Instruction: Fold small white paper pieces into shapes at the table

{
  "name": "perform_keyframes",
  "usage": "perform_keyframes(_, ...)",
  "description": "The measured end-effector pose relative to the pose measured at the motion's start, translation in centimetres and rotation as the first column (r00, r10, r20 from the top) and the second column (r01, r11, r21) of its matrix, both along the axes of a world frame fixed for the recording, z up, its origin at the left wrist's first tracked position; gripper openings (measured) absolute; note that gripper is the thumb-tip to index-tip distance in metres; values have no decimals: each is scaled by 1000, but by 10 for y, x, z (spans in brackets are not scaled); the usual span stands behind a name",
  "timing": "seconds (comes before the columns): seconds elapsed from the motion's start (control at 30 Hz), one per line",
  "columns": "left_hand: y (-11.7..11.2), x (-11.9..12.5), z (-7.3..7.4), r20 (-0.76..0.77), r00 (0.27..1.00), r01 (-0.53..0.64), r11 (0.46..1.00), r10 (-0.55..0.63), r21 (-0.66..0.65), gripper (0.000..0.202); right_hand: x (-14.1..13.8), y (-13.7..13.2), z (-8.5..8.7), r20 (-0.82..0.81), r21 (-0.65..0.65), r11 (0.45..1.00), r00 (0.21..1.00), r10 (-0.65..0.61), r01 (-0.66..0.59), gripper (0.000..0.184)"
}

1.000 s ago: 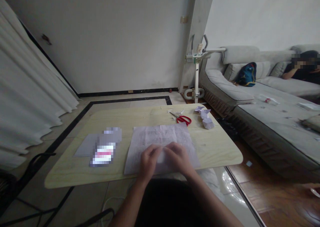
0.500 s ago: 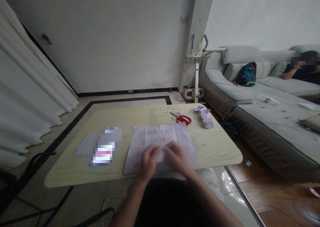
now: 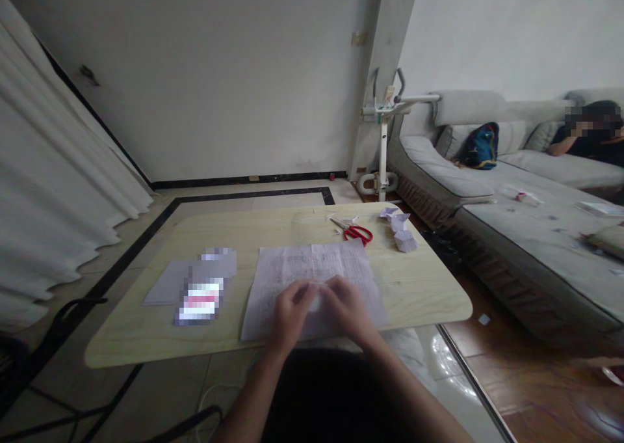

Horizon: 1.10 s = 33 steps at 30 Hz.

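My left hand (image 3: 292, 309) and my right hand (image 3: 344, 303) meet over the near half of a printed paper sheet (image 3: 273, 277). Both are closed, with thumbs and fingers pinched together at the tips. Something small and pale shows between the fingertips, too blurred to name. The sheet lies flat with visible crease lines and fine print. Just beyond its top right corner lies a pair of scissors (image 3: 358, 235) with red handles, blades pointing away to the left.
Folded paper pieces (image 3: 404, 240) sit at the table's (image 3: 424, 287) far right, and small white scraps (image 3: 348, 220) lie by the scissors. On the left, a phone (image 3: 199, 300) rests beside stacked paper (image 3: 163, 285). A person (image 3: 592, 137) is on the sofa (image 3: 526, 202).
My hands stay pinched together over the sheet, with hardly any finger movement. The whole view has shifted very slightly.
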<state>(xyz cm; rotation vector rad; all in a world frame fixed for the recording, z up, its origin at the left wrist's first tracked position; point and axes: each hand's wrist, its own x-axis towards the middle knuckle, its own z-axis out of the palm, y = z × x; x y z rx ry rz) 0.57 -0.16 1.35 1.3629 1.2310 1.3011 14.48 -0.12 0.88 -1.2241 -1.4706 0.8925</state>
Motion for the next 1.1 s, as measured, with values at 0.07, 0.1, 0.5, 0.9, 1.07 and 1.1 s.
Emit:
perform_keyframes(0.07,-1,1,1,-5,1000,-6,1000,6,-4,20,0,1,-1,0,1,1000,1000,-18,18,21)
perform_keyframes(0.1,-1,1,1,-12,1000,-15,1000,15,-4,20,0,1,-1,2,3,1000,1000,-28,28,20)
perform_keyframes(0.5,1,-2,-5,-38,992,-117,993,117,8,20,-7,0,4,115,3,1000,993,4,-5,29)
perform_keyframes(0.9,-1,-2,-2,-52,994,-98,995,99,20,18,-5,2,-3,195,47,998,980,28,-38,31)
perform_keyframes(1.07,0,-4,-5,-57,991,-122,992,123,19,18,-7,2,-4,280,49,996,958,61,-77,34)
perform_keyframes(1.1,0,-4,-6,-61,990,-127,992,128,22,18,-8,2,-4,292,53,995,955,62,-81,34)
